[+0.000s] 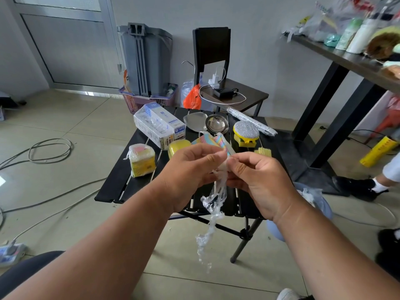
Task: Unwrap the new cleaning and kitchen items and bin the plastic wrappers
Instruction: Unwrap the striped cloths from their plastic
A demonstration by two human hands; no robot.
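Observation:
My left hand (186, 169) and my right hand (257, 180) meet over the black slatted table (116, 180), both pinching a clear plastic wrapper (213, 204) that hangs in a twisted strand below them. A striped pastel item (213, 140) shows just behind my fingers. On the table lie a wrapped sponge pack (141, 160), a wrapped white box (158, 125), a yellow sponge (176, 148), a metal spatula (194, 121), a metal ladle (216, 124), a glittery scrubber on a yellow base (245, 132) and a long wrapped stick (251, 121).
A blue bin (324, 208) with crumpled plastic stands by the table's right side. Behind are a chair (216, 68) with a charger, a grey bin (145, 59) in a purple basket, and an orange bag (191, 97). Cables cross the floor. Someone's feet (365, 187) are at right.

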